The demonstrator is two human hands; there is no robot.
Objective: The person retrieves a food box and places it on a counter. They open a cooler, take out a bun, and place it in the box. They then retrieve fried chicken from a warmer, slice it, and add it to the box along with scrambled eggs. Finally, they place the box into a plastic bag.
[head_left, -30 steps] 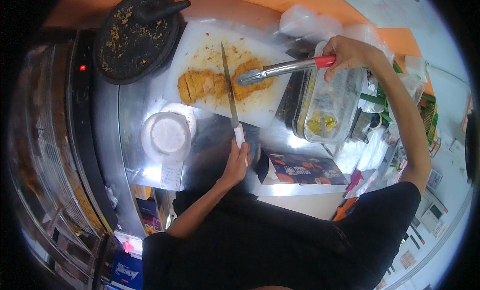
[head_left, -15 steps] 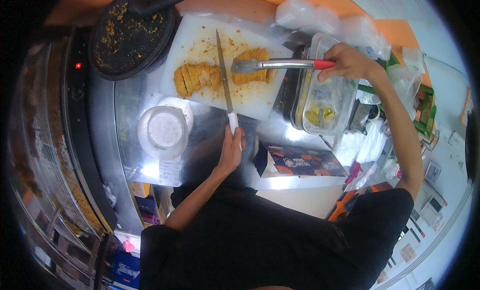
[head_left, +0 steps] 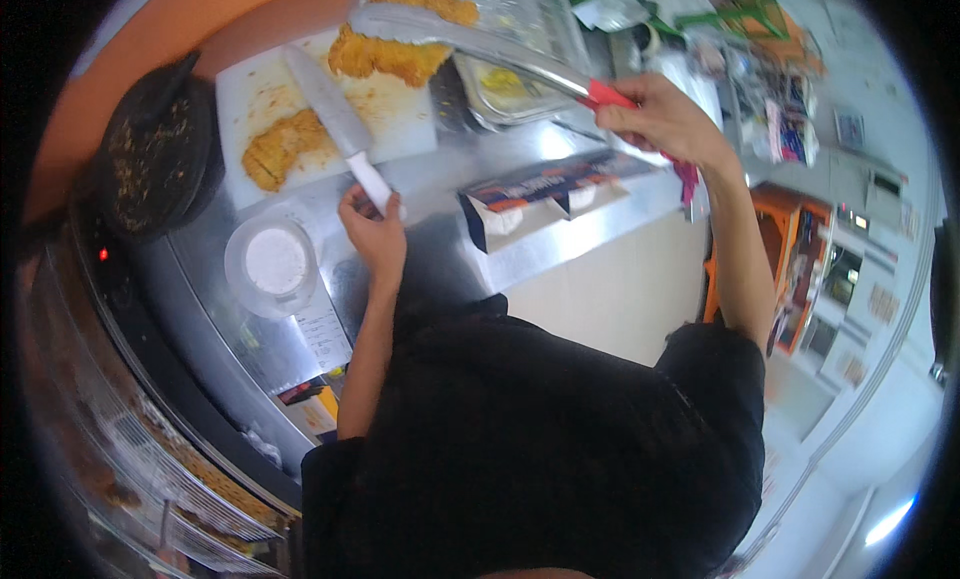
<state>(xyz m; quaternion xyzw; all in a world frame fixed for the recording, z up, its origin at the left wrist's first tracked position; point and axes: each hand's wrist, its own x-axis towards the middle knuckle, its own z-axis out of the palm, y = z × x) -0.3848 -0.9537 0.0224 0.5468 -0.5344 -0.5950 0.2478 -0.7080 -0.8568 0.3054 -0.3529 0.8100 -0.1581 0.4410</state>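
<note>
My left hand [head_left: 376, 229] is closed around the white handle of a knife [head_left: 328, 101]. Its blade slants over the white cutting board [head_left: 405, 139], broad side showing. In my right hand [head_left: 662, 122] is a pair of metal tongs [head_left: 500, 51] with red grips, reaching leftward. Their jaws clasp a golden breaded cutlet [head_left: 385, 61], which looks lifted above the board's far right part. A second breaded cutlet [head_left: 283, 149], cut into strips, lies on the board left of the blade. Crumbs are scattered around it.
A dark stone mortar [head_left: 150, 169] with a pestle stands left of the board. Nearer me are a white round tub [head_left: 275, 262] and a paper slip [head_left: 318, 331]. An open printed carton [head_left: 545, 201] lies at the counter's front edge. Behind it is a clear container [head_left: 530, 104].
The tongs have closed on the right cutlet and raised it from the board. The knife has tipped so its flat side shows. My whole view has turned and shifted.
</note>
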